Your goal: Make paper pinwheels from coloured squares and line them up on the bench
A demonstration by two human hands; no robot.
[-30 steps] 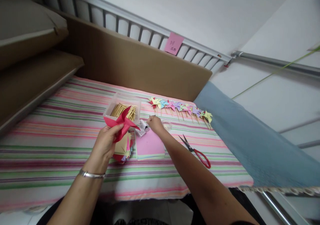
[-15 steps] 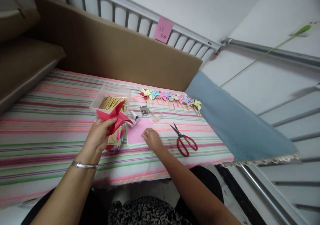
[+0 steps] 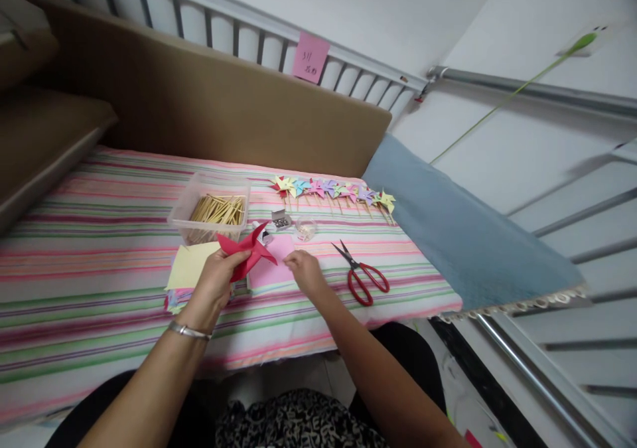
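A red paper pinwheel (image 3: 255, 254) is pinched between the thumb and fingers of my left hand (image 3: 217, 279), above the table. Close to its right, my right hand (image 3: 304, 272) has its fingertips pressed together over the edge of a pink paper sheet (image 3: 271, 272). Whatever those fingertips hold, if anything, is too small to make out. Beyond the hands stand a small open box of metal bits (image 3: 281, 220) and a round clear dish (image 3: 305, 227). Another small box (image 3: 263, 234) is partly hidden behind the pinwheel. Under my left wrist lies a stack of coloured paper (image 3: 189, 267).
Red-handled scissors (image 3: 365, 279) lie open at the right. A clear plastic bin (image 3: 182, 202) holds many thin wooden sticks. Finished pinwheels (image 3: 329, 188) on sticks form a row at the back, before a cardboard panel (image 3: 239, 103). The striped cloth (image 3: 99, 302) covers the table.
My left hand has moved right and slightly down with the red pinwheel, toward my right hand, uncovering the sticks and the paper stack. My right hand stays pinched near the pink sheet.
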